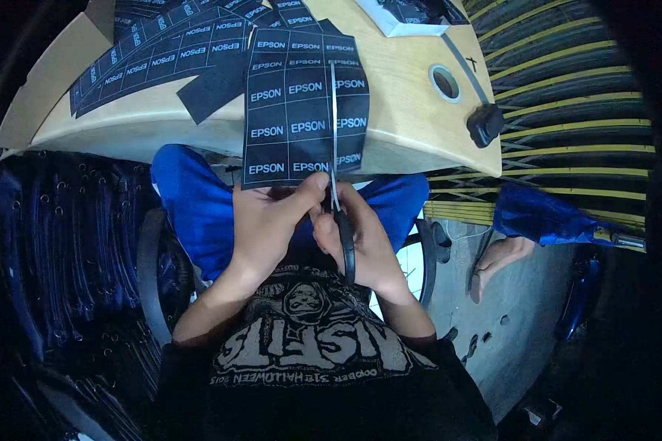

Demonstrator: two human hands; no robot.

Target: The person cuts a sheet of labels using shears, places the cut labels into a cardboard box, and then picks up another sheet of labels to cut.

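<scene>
My left hand point(268, 220) pinches the near edge of a black sheet point(287, 110) printed with rows of white EPSON labels, thumb on top. Thin lines divide the sheet into rectangles. My right hand point(364, 242) is closed around the black handles of a pair of scissors point(343, 228). Their long blade runs away from me up the sheet, between the middle and right label columns. The right column strip lies to the right of the blade and bends slightly. The sheet is held above my lap, its far part over the table edge.
More black EPSON sheets point(162, 59) lie on the wooden table point(412, 140), beside a cardboard flap point(59, 81). A white box point(404, 22), a round hole and a black knob point(485, 123) are to the right. Many dark straps point(81, 242) hang at left. Another person's foot point(500, 261) rests at right.
</scene>
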